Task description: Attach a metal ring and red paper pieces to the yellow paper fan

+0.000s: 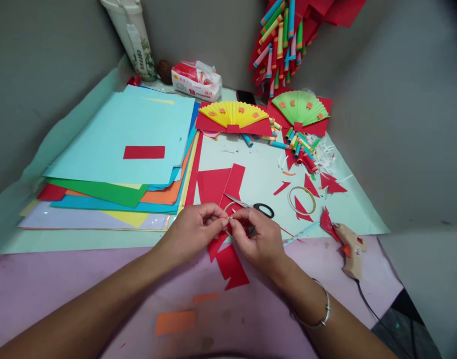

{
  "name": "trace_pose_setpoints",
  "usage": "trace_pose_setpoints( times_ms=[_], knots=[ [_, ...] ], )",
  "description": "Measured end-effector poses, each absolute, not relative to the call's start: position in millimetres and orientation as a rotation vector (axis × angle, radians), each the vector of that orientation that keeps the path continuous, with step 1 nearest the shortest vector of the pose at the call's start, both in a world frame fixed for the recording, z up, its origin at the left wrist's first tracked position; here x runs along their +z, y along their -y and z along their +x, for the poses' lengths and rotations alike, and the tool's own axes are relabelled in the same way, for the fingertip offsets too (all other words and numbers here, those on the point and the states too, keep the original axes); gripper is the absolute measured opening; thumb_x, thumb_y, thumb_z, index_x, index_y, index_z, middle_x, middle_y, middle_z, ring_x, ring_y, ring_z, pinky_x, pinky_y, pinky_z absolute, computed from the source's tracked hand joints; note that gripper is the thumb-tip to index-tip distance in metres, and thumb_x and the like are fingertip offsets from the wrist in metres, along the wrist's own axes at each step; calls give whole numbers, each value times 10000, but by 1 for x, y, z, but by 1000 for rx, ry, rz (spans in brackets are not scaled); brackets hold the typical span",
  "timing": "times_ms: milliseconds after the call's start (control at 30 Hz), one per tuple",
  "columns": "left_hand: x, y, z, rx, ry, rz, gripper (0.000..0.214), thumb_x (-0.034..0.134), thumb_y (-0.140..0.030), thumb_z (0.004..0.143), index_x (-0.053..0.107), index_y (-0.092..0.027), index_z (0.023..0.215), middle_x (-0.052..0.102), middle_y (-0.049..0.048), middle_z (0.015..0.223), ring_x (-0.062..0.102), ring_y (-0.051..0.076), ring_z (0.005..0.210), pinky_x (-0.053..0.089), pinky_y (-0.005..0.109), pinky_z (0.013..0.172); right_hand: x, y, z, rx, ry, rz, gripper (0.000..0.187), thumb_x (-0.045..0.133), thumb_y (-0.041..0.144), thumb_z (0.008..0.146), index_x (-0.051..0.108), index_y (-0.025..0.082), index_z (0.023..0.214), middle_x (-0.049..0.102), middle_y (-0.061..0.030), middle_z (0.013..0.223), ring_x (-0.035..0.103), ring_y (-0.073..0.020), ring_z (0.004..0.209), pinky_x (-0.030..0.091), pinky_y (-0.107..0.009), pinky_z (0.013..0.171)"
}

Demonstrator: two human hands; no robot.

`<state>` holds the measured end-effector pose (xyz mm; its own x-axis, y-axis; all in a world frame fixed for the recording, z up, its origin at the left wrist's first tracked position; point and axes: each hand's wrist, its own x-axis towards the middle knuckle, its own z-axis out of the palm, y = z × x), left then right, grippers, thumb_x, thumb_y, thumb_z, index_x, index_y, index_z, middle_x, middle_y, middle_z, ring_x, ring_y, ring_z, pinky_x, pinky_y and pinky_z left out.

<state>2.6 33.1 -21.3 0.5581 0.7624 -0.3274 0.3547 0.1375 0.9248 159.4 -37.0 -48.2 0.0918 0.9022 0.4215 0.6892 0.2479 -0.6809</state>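
- While our left hand (193,227) and right hand (260,239) meet at the centre of the frame, we pinch a small pale piece (229,218) between their thumbs and forefingers; it is too small for us to name.
- Around and below our fingertips we see cut red paper (232,267), and the open scissors (254,206) lie unheld just beyond.
- As finished work, we count the yellow fan (234,114) at upper centre and the green fan (301,107) at upper right; each sits pleated on a red card with little orange pieces on it, and we judge both complete or nearly so.
- At the top of the frame, we take the bundle of paper rolls (279,45) to be assembled too.
- The pale piece seems to us the part in progress, as we cannot see it fixed to anything.
- Below the green fan, we find loose rolls (299,147) heaped and apparently unattached.
- At lower centre we have orange pieces (175,322) lying loose on the counter (82,279).
- Our stack of coloured sheets (119,129) at left looks mostly uncut, and our glue gun (351,249) rests at lower right, out of our grasp.
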Motion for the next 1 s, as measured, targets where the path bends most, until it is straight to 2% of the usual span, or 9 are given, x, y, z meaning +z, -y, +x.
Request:
trace_pose_setpoints(
  times_ms=[500,1000],
  knots=[
    [-25,-32,2,364,-1015,1443,187,604,-351,805,663,-173,796,626,-12,675,551,148,638,416,255,610,-49,37,159,351,1627,-1514,92,556,165,851,645,188,847,685,-13,756,623,-109,627,505,-195,596],
    [-24,-32,4,428,-1031,1454,181,609,-342,797,665,-171,788,631,-14,663,547,143,618,421,254,606,-48,37,160,218,1738,-1520,108,530,179,883,632,196,850,676,-24,751,603,-139,659,472,-249,637]
  ],
)
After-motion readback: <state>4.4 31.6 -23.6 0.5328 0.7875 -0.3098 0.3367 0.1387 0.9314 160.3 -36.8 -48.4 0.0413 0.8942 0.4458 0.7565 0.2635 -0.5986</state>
